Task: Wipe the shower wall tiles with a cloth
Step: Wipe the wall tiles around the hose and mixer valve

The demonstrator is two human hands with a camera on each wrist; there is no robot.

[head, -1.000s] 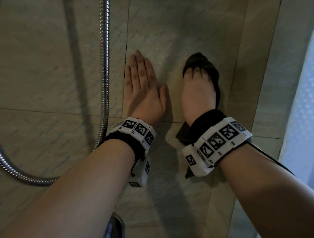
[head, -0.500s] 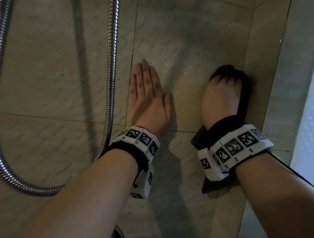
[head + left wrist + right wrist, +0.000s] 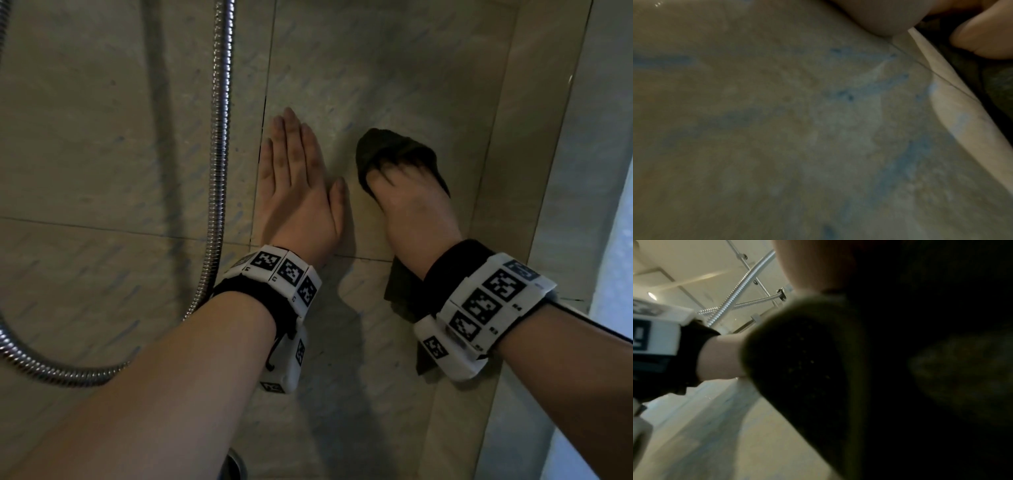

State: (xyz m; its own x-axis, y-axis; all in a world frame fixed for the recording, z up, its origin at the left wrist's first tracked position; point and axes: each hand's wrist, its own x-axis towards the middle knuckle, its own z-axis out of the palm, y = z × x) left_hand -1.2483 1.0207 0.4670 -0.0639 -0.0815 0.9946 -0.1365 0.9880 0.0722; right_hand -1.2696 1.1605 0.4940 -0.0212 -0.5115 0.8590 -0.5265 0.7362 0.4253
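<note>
One dark cloth [image 3: 399, 150], long axis running up-down the wall tiles [image 3: 376, 68]; its rounded end points up, and the lower corner sticks out below the right wrist. It lies flat between the right hand [image 3: 416, 209] and the tile: under the palm, top edge poking out just past the fingertips. Right hand presses it to the wall, fingers blurred but roughly straight. Left hand [image 3: 301, 192] sits just beside it, apart from the cloth, flat on bare tile, fingers straight and together, thumb out. One metal shower hose [image 3: 219, 144] hangs left of both hands. Two hands, two wrist bands.
</note>
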